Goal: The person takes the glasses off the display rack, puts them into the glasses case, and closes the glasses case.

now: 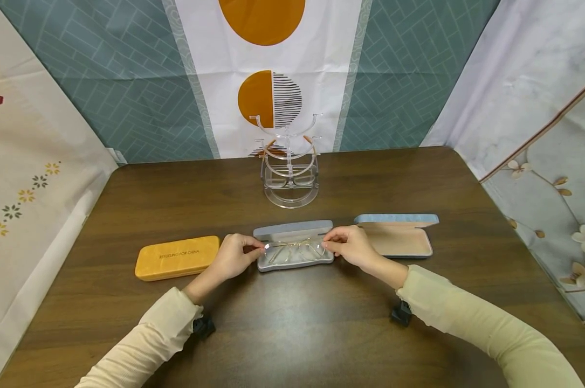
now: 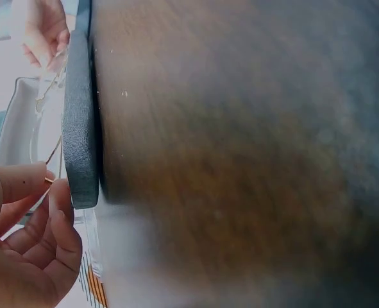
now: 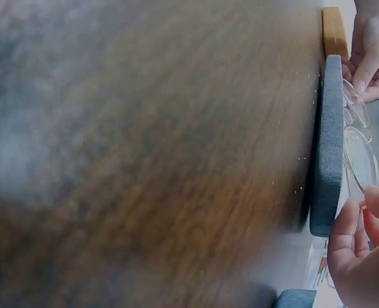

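While the open grey glasses case (image 1: 294, 253) sits mid-table, the left hand (image 1: 234, 257) and right hand (image 1: 351, 247) each pinch one end of the thin gold-rimmed glasses (image 1: 294, 249), held just over its tray.

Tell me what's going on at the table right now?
A person holds a pair of thin-framed glasses by both ends, the left hand and the right hand each pinching one side, over the open grey case in the middle of the table. A closed yellow case lies to the left and an open blue case to the right. A clear stand with more glasses sits behind.
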### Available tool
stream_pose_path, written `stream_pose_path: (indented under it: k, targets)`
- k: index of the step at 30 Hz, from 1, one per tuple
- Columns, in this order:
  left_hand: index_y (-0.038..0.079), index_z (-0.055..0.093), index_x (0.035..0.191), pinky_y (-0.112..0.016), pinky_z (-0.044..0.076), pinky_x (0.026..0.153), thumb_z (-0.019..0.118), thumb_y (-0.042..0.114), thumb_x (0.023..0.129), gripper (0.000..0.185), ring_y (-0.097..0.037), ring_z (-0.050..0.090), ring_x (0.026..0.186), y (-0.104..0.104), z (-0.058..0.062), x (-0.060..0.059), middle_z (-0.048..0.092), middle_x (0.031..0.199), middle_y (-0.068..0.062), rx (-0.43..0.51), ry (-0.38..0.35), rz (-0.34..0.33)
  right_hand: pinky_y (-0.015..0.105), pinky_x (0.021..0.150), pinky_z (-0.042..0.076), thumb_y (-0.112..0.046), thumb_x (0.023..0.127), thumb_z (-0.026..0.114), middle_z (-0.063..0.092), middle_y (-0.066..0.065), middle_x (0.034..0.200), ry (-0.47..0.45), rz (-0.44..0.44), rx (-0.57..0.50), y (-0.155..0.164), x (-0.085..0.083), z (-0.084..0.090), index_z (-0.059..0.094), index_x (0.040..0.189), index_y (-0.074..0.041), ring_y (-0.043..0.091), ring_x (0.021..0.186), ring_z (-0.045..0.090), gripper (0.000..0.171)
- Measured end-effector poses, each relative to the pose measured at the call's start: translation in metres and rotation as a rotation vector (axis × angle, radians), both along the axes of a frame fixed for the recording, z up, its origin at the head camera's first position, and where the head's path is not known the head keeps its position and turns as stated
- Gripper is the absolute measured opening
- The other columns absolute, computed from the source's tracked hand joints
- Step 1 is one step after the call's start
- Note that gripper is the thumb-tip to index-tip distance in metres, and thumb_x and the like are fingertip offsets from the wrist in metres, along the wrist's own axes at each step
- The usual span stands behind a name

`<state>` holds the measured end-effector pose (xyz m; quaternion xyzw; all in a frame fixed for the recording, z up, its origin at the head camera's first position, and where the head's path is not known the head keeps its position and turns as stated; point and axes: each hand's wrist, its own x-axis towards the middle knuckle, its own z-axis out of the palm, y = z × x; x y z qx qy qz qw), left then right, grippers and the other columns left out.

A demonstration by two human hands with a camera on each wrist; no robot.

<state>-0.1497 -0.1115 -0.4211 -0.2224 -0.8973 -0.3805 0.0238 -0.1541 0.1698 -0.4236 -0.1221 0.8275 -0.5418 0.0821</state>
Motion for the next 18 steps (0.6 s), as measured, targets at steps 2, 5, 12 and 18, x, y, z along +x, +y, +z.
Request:
stream_pose_path:
  k: [2,5,12,18]
  targets:
    - [0.001,0.073,0.078,-0.023,0.041,0.054,0.071,0.004,0.076,0.004,-0.009,0.050,0.061,-0.0002,-0.0003,-0.0008,0.067,0.073,-0.003,-0.011,-0.002,0.002,0.028,0.047,0.047,-0.002,0.079,0.068,0.063,0.012,0.068,0.000,-0.004,0.002,-0.0006,-0.0007,-0.0010,0.068,0.084,0.005,0.015,0.052,0.053,0.009]
    - [0.003,0.073,0.078,-0.024,0.042,0.056,0.072,0.006,0.077,0.004,-0.010,0.052,0.064,0.0002,-0.0002,-0.0014,0.067,0.075,-0.003,-0.021,-0.004,0.008,0.029,0.047,0.048,-0.002,0.079,0.068,0.062,0.015,0.067,-0.006,-0.010,0.004,-0.0019,0.0008,0.0027,0.068,0.084,0.006,0.017,0.052,0.053,0.010]
    - [0.004,0.074,0.080,-0.022,0.041,0.053,0.071,0.008,0.078,0.005,-0.010,0.049,0.060,0.0010,0.0014,-0.0009,0.067,0.075,-0.003,-0.011,-0.064,0.062,0.027,0.048,0.046,-0.002,0.079,0.068,0.062,0.010,0.069,-0.078,-0.056,-0.006,-0.0039,0.0000,0.0029,0.067,0.087,0.008,0.017,0.054,0.052,0.013]
    - [0.006,0.074,0.080,-0.022,0.042,0.053,0.072,0.009,0.076,0.005,-0.010,0.051,0.062,0.0017,0.0027,-0.0005,0.068,0.082,-0.007,-0.035,-0.090,0.108,0.023,0.047,0.043,-0.004,0.078,0.070,0.055,0.011,0.088,-0.108,-0.111,0.009,-0.0047,-0.0007,-0.0018,0.068,0.087,0.005,0.014,0.054,0.050,0.013]
